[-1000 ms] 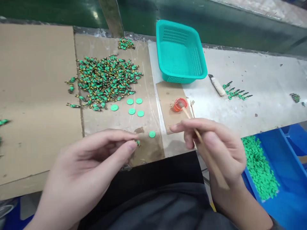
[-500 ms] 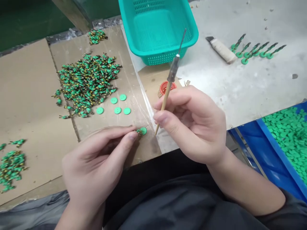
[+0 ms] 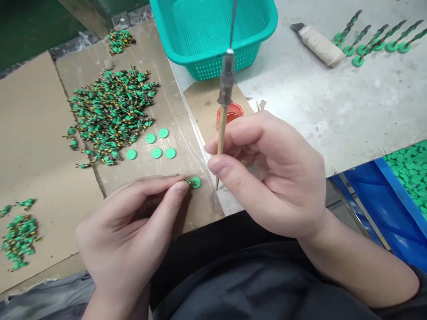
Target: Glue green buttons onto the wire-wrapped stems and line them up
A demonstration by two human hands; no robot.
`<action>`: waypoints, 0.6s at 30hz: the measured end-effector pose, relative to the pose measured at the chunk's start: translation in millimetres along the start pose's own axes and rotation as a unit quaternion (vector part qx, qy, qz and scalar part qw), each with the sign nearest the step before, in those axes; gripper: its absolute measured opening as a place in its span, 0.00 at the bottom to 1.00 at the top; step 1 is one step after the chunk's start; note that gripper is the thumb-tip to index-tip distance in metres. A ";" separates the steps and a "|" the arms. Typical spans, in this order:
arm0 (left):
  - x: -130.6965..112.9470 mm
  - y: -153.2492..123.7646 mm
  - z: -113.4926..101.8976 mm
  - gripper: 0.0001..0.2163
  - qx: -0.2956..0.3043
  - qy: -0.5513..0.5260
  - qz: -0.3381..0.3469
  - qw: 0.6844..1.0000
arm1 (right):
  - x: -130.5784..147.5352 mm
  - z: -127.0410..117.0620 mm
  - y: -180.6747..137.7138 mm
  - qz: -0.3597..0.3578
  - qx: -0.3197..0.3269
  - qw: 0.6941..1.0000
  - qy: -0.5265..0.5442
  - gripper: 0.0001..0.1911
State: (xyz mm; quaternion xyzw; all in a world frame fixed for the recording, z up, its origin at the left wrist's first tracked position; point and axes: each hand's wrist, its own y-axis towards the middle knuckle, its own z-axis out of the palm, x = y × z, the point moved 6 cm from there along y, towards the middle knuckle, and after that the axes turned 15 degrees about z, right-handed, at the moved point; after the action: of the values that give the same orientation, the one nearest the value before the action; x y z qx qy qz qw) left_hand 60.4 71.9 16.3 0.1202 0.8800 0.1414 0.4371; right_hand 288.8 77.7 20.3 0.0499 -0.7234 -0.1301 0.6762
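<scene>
My left hand (image 3: pixel 133 226) is closed in a pinch on a small green-and-dark painted figure (image 3: pixel 188 182), mostly hidden by the fingertips. Its visible end meets a round green disc (image 3: pixel 196 182) just above the cardboard. Between thumb and forefinger, my right hand (image 3: pixel 270 173) grips a needle-tipped wooden stick (image 3: pixel 221 133), its thin needle pointing up and the blunt tapered end down beside the disc. Several loose green discs (image 3: pixel 156 153) with small holes lie beyond my left hand. Behind the right fingers stands a small red cup (image 3: pixel 235 110) with liquid in it.
A large heap of small green, yellow and black figures (image 3: pixel 113 111) lies on the cardboard (image 3: pixel 30 133), with smaller heaps around it. At the back is a teal basket (image 3: pixel 213 58). To the right are a wrapped blade (image 3: pixel 316 44), green-based standing pieces (image 3: pixel 358 60) and a blue bin (image 3: pixel 393 200).
The wooden stick has turned more upright in my right hand. My left hand keeps its pinch on the figure by the disc. The whole view has shifted slightly.
</scene>
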 end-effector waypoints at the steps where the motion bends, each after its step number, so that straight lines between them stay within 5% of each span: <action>1: 0.1 -0.2 0.1 0.04 0.004 0.002 0.006 1.000 | -0.2 0.4 -0.2 0.000 0.000 1.000 -0.004 0.02; 18: -5.8 2.1 1.0 0.05 0.052 0.037 0.154 0.986 | 18.5 -0.5 2.9 0.057 0.044 0.992 -0.107 0.01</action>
State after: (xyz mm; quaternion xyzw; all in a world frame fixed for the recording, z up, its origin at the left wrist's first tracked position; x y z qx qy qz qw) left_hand 64.8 72.1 20.7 0.2715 0.8729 0.1653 0.3702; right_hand 288.1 75.8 38.9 0.0245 -0.7981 -0.0639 0.5986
